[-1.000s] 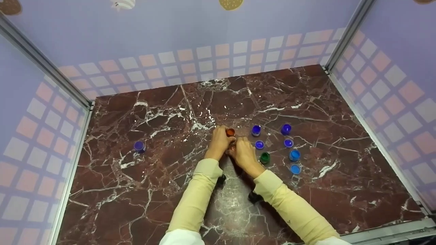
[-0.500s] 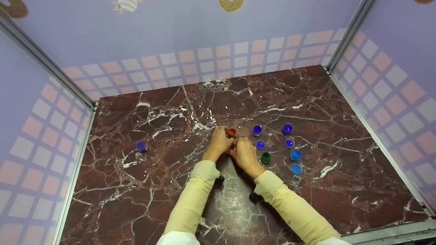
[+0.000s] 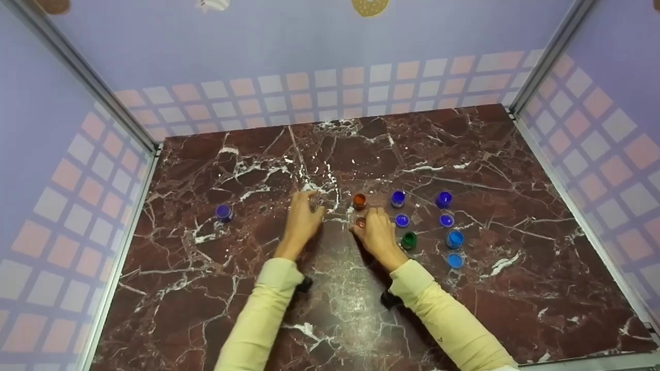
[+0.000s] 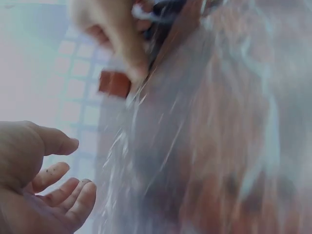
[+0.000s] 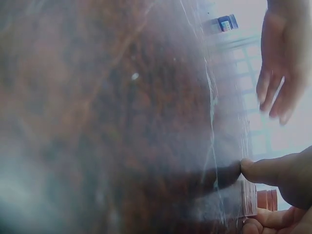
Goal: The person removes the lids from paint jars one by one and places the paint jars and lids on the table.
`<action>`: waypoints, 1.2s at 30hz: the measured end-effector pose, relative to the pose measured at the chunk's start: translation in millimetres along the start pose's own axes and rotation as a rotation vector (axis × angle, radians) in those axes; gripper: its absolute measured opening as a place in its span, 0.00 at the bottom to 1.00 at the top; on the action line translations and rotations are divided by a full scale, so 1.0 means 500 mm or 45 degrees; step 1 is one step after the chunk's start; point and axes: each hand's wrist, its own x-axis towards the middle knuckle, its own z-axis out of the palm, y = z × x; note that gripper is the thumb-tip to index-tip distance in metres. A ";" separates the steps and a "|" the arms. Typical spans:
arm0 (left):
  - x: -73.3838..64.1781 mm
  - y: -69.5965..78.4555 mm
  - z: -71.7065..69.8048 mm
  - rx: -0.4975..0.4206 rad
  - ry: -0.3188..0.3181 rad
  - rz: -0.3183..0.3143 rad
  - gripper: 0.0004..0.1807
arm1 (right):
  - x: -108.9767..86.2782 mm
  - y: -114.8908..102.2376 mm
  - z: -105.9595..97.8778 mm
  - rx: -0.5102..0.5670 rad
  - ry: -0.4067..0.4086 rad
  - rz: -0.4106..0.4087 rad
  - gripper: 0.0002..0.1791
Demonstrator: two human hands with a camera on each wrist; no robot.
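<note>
My right hand (image 3: 379, 234) has its thumb and curled fingers around a small clear paint pot (image 3: 361, 222) with orange in it. The pot's clear wall (image 5: 249, 199) shows between thumb and fingers in the right wrist view. Just beyond it stands an orange cap (image 3: 359, 201), hollow side up, which also shows beside the right hand in the left wrist view. My left hand (image 3: 303, 220) is off to the left, thumb and fingers spread apart with nothing between them. The left wrist view is blurred; dark specks mark some left fingertips.
Right of the right hand are a green cap (image 3: 409, 240), blue caps (image 3: 397, 199) and blue paint pots (image 3: 402, 220). Light blue pieces (image 3: 455, 261) stand farther right. A capped blue pot (image 3: 224, 213) is at the left. Patterned walls border the marbled table (image 3: 206, 309).
My left hand has let go near the orange pot and moved left, its fingers opening. The right hand has stayed at the pot. The head view has shifted slightly.
</note>
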 end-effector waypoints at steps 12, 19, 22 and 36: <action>0.016 -0.089 -0.151 0.169 0.260 -0.103 0.23 | 0.007 0.015 -0.011 0.031 0.044 0.033 0.25; 0.028 -0.173 -0.225 0.232 0.355 -0.317 0.24 | 0.007 0.013 -0.010 0.045 0.048 0.025 0.25; 0.021 -0.207 -0.243 0.231 0.391 -0.422 0.27 | 0.004 0.010 -0.006 0.042 0.047 0.022 0.25; -0.008 -0.258 -0.260 0.261 0.254 -0.547 0.27 | -0.005 -0.003 0.002 0.021 0.080 -0.023 0.27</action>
